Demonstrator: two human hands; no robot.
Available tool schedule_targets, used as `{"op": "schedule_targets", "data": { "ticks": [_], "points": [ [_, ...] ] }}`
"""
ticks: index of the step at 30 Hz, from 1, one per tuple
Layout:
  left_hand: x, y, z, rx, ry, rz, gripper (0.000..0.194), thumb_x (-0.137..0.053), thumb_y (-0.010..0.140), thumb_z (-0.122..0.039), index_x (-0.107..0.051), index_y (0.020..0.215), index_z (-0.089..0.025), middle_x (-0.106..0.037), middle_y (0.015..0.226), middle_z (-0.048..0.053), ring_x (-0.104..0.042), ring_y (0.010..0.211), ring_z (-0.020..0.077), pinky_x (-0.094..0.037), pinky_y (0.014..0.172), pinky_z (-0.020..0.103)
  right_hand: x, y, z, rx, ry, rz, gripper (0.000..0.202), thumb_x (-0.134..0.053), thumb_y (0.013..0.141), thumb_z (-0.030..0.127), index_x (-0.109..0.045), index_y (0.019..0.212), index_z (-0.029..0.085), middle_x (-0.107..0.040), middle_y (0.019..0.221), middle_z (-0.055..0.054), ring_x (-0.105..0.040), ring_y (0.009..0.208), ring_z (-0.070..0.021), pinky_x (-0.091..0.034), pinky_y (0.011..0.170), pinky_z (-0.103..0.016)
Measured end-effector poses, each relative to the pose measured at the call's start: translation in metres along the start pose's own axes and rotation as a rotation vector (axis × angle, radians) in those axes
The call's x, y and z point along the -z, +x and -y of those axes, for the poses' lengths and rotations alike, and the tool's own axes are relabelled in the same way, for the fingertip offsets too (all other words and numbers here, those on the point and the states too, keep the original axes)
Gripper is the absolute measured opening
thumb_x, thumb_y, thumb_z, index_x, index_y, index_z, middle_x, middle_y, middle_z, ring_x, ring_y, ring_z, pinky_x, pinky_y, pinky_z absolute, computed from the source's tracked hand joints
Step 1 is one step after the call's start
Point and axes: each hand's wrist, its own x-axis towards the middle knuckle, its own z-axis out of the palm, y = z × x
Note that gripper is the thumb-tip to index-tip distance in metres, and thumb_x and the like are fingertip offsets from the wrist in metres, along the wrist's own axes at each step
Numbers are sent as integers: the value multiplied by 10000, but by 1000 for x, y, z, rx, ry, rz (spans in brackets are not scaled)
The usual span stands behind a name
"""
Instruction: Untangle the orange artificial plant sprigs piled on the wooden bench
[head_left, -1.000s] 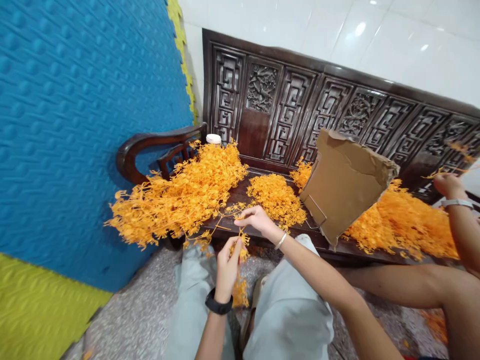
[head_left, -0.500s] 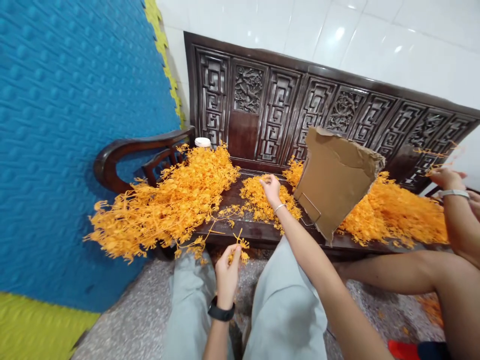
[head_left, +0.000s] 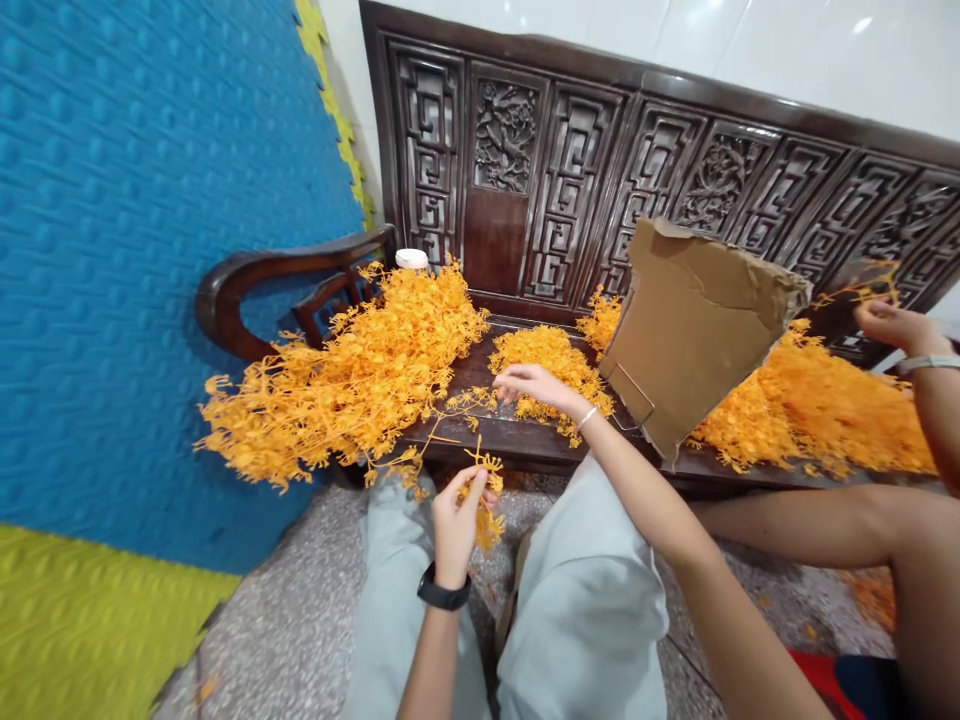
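My left hand (head_left: 459, 515), with a black band at the wrist, pinches an orange plastic sprig (head_left: 486, 465) between thumb and fingers above my knees. Loosely stretched, the fingers of my right hand (head_left: 531, 384) hover over the bench beside a small pile of orange plastic pieces (head_left: 551, 352); nothing shows in them. Just left of those fingertips, a loose orange branch (head_left: 457, 402) trails across the bench edge. A large heap of orange branched sprigs (head_left: 375, 365) spreads over the left end of the bench.
A torn cardboard sheet (head_left: 694, 320) stands upright on the dark carved wooden bench (head_left: 499, 235). Behind it lies another orange heap (head_left: 832, 410). At the right, a co-worker's hand (head_left: 896, 325) holds an orange sprig. A white lid (head_left: 411, 258) shows behind the left heap, near the curved armrest (head_left: 225, 290).
My right hand has moved left and off the small pile, its fingers now straighter. The left hand still holds its sprig. The view has shifted slightly; the co-worker's hand has moved.
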Motion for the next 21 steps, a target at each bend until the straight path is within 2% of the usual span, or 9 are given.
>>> {"op": "schedule_targets", "data": {
  "ticks": [3,5,6,8,10,13,16,19,21],
  "points": [
    [0,-1,-2,12,38,0,284,-623,690,-403,-641,788,-137,-611,518,5,-574,497,141,-460,525,240,-24,-22,17,-41,-205,363,433,-551,751,483,-570,973,112,-627,779,-44,-560,642,-101,-436,610,-214],
    [2,-3,-4,-14,64,-12,264,-621,697,-392,-639,781,-143,-637,594,17,-593,555,147,-468,557,242,-39,-31,23,-66,-420,448,527,-662,672,441,-542,1058,103,-621,735,-26,-531,595,-95,-399,556,-198],
    [3,-3,-5,-30,64,-20,249,-617,706,-384,-634,778,-146,-645,637,21,-599,585,147,-471,580,244,-45,-32,24,-45,-505,453,511,-688,660,401,-549,1048,99,-615,715,-20,-519,580,-92,-382,543,-194],
    [6,-4,-7,-50,36,-44,232,-599,727,-375,-619,796,-154,-645,679,21,-603,613,146,-477,609,251,-55,-30,26,81,-578,444,327,-672,700,321,-599,927,99,-603,692,-16,-509,580,-87,-367,549,-190],
    [9,-4,-8,-51,6,-81,228,-584,742,-371,-604,822,-158,-636,663,12,-601,598,143,-480,614,257,-59,-24,27,240,-534,417,159,-614,763,256,-628,806,104,-609,706,-22,-527,624,-86,-380,603,-190],
    [13,-1,-7,-43,-2,-148,234,-592,734,-375,-595,821,-158,-616,610,-2,-596,563,140,-477,600,255,-58,-15,28,369,-395,347,156,-570,801,244,-656,796,114,-636,791,-40,-563,732,-97,-404,705,-199],
    [14,2,-2,-29,-19,-153,252,-596,724,-386,-590,827,-157,-618,630,1,-593,563,144,-476,606,263,-55,-13,29,343,-312,374,247,-611,761,310,-652,920,125,-643,866,-50,-576,766,-104,-421,726,-208],
    [12,3,3,-43,16,-166,272,-604,708,-403,-596,804,-149,-626,704,25,-590,610,155,-465,595,254,-58,-21,31,251,-315,429,515,-695,644,406,-581,1061,126,-637,868,-51,-575,728,-113,-434,677,-212],
    [12,3,5,-45,51,-165,279,-604,705,-413,-602,775,-143,-619,712,31,-585,646,163,-449,574,235,-63,-27,32,214,-361,401,671,-735,561,455,-528,1111,131,-632,857,-50,-570,705,-123,-428,636,-211]
  ]
}}
